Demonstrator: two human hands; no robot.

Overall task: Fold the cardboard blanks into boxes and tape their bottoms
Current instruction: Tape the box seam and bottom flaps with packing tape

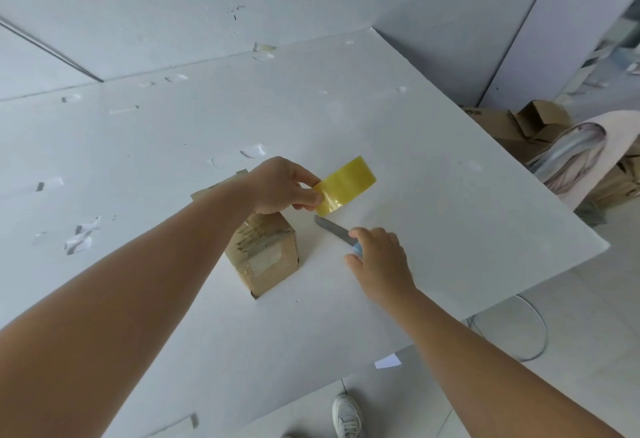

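Here, the left hand (277,186) pinches a yellow translucent tape roll (346,183) above the small taped brown cardboard box (266,250). The right hand (379,259) grips a blue-handled utility knife (334,230) lying on the white table (450,212).

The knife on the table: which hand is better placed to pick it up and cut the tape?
Probably the right hand: it already rests on the knife, while the left hand pinches the yellow tape.

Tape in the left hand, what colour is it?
Yellow, translucent tape, seen in the head view.
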